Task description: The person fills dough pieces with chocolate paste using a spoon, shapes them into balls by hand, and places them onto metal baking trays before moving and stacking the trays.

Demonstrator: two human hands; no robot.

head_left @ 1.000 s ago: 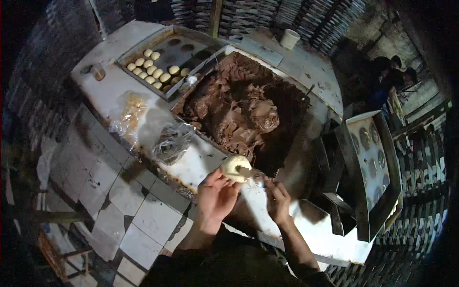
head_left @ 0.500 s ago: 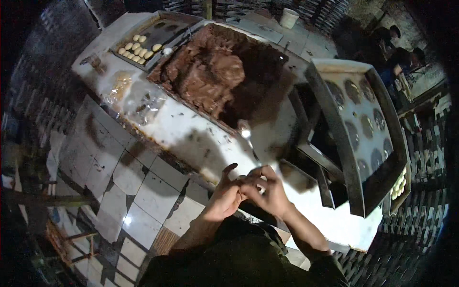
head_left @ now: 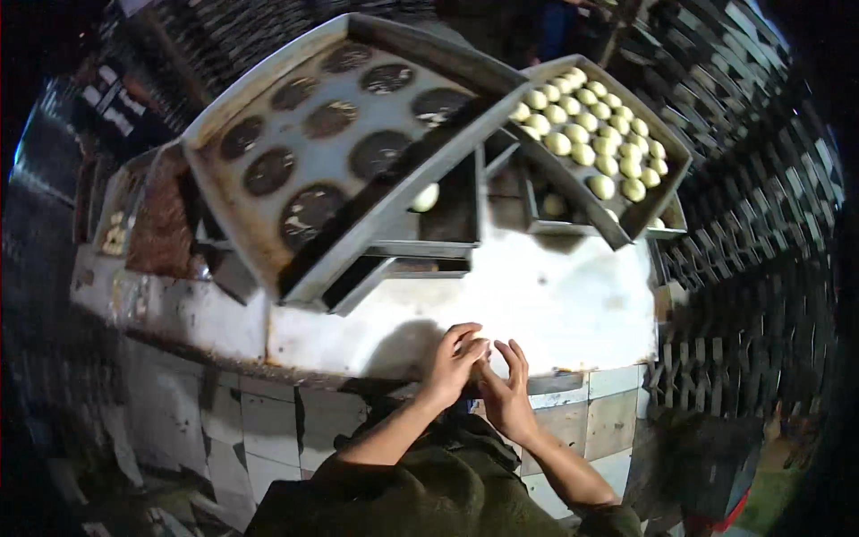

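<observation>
My left hand [head_left: 452, 371] and my right hand [head_left: 508, 394] meet over the front edge of the white tabletop [head_left: 573, 295], fingers curled together at the tips around something small that I cannot make out. Beyond them a large metal tray [head_left: 233, 192] with several dark round marks rests tilted on stacked metal trays [head_left: 425, 249], where one pale dough ball [head_left: 425, 197] shows. A second tray at the right [head_left: 667, 192] holds several pale dough balls [head_left: 608, 148].
At the far left are the brown chocolate paste [head_left: 157, 215] and a tray with small pale balls [head_left: 114, 233]. Woven dark walls [head_left: 743, 179] surround the table. Part of a person in blue [head_left: 546, 36] shows at the top.
The view has turned right toward the trays. The metal tool that was in my right hand was let go on the table. The pale dough in my left hand is now mostly hidden.
</observation>
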